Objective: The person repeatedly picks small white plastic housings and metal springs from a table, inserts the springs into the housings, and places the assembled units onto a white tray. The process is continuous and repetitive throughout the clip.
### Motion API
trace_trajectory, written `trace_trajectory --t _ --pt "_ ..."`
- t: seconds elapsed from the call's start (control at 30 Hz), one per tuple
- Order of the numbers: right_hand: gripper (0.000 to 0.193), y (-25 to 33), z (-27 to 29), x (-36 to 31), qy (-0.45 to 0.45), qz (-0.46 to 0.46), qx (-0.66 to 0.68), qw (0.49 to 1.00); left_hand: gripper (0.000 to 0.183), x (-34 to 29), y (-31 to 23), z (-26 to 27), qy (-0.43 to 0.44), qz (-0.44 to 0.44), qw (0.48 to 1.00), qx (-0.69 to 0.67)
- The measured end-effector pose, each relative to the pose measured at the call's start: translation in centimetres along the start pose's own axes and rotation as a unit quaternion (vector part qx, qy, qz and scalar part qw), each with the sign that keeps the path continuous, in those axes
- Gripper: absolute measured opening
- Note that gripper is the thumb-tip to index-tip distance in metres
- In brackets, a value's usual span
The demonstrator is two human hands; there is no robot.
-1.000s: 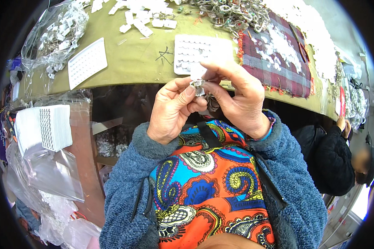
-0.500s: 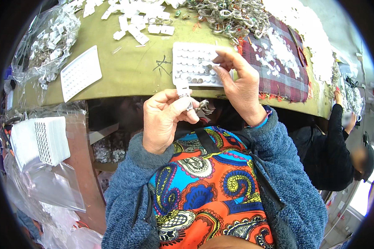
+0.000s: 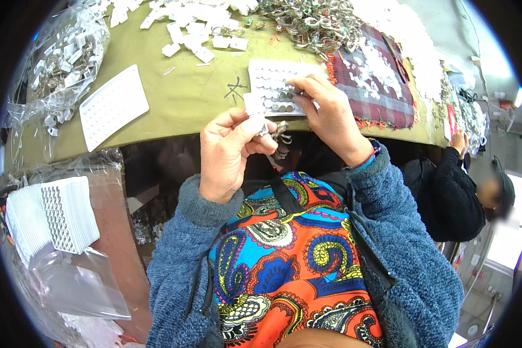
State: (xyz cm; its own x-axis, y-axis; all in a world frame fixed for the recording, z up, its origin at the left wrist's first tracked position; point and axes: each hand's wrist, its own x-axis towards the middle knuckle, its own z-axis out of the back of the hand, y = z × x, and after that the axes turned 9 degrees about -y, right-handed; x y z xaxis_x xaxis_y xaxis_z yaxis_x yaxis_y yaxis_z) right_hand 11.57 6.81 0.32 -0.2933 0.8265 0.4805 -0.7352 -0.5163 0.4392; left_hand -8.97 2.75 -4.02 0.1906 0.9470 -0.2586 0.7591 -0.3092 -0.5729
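A white moulded tray (image 3: 258, 65) with rows of round pockets lies at the table's near edge. Several small grey metal discs (image 3: 282, 108) sit in its lower right pockets. My right hand (image 3: 337, 119) is over the tray's right side, thumb and fingertips drawn together close to the discs; anything between them is too small to make out. Just left of it, my left hand (image 3: 221, 153) pinches a small white plastic piece (image 3: 253, 104), which overlaps the tray's lower left corner. A looped bundle of grey wire (image 3: 282, 134) hangs beside my left fingers.
Another white tray (image 3: 113, 107) lies at left, near a clear bag of parts (image 3: 64, 64). White pieces (image 3: 182, 32) and tangled wires (image 3: 313, 23) cover the far side. A plaid cloth (image 3: 371, 81) bears white bits. Stacked trays (image 3: 69, 214) stand lower left; a co-worker (image 3: 455, 197) is at right.
My right fingertips have moved slightly left and down over the tray. My left hand has risen a little, its white piece now over the tray's corner. The whole view has shifted slightly.
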Motion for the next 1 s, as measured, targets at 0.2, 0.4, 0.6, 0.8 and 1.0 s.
trace_trajectory --t 0.2,0.4,0.6,0.8,1.0 --pt "0.021 3.1 1.5 1.3 -0.064 -0.089 0.097 0.989 0.021 0.7 -1.1 -1.4 0.044 0.01 0.999 -0.031" --pt "0.026 7.3 1.5 0.4 -0.092 -0.055 0.12 0.987 0.024 0.1 -1.2 -2.1 0.061 0.033 0.997 -0.041" --pt "0.028 8.1 0.2 0.5 -0.116 -0.026 0.075 0.99 0.024 -0.1 -1.0 -1.8 0.054 0.023 0.998 -0.037" --pt "0.025 8.1 0.7 1.0 -0.108 0.01 0.088 0.99 0.025 -0.5 -1.4 -2.3 0.046 0.01 0.999 -0.027" --pt "0.025 6.7 2.1 2.0 0.002 -0.063 0.244 0.968 0.024 -1.2 -1.7 -2.7 0.03 0.012 0.999 -0.007"
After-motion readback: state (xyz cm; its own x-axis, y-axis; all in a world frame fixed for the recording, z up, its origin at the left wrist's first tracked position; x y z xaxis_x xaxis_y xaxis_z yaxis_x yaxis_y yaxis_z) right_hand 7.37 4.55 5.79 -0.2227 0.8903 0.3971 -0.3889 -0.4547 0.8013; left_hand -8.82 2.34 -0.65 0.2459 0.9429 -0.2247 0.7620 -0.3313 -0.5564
